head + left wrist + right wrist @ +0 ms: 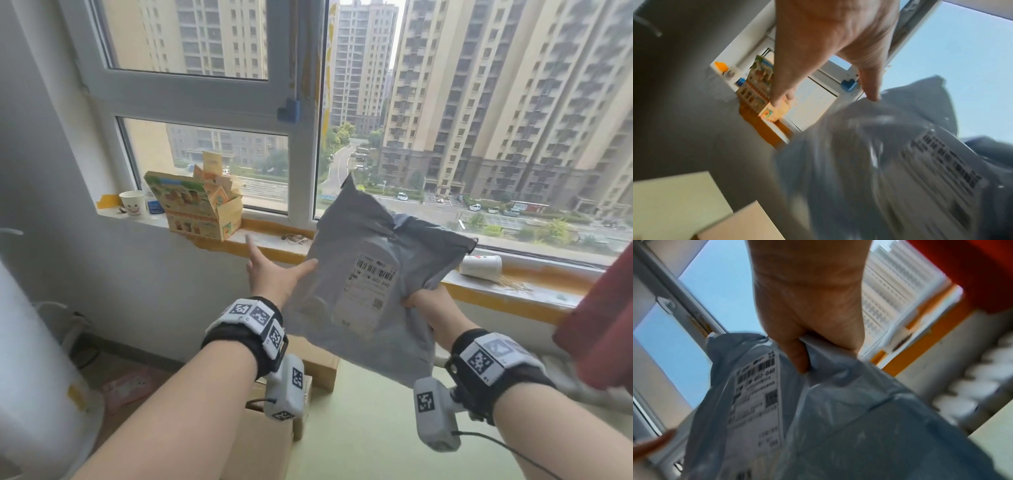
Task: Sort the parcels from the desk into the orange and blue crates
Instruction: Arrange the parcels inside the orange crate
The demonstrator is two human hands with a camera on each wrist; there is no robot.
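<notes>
I hold a grey plastic mailer parcel [342,240] up in front of the window, its white barcode label [371,291] facing me. My right hand [419,298] pinches the parcel's right edge between thumb and fingers; the right wrist view shows the thumb [799,360] pressed into the parcel [838,418]. My left hand [274,270] is spread with straight fingers. Only its thumb tip [873,95] touches the parcel's [869,170] left edge, blurred in the left wrist view. A blurred red-orange thing [603,325] is at the right edge; I cannot tell what it is. No blue crate is in view.
On the windowsill [274,240] stand a colourful open carton [198,209] and a paper cup [133,204]; another cup [479,267] lies tipped over to the right. Cardboard boxes [318,363] sit below my left wrist beside a pale green surface [359,428]. A white cylinder [34,377] fills the left.
</notes>
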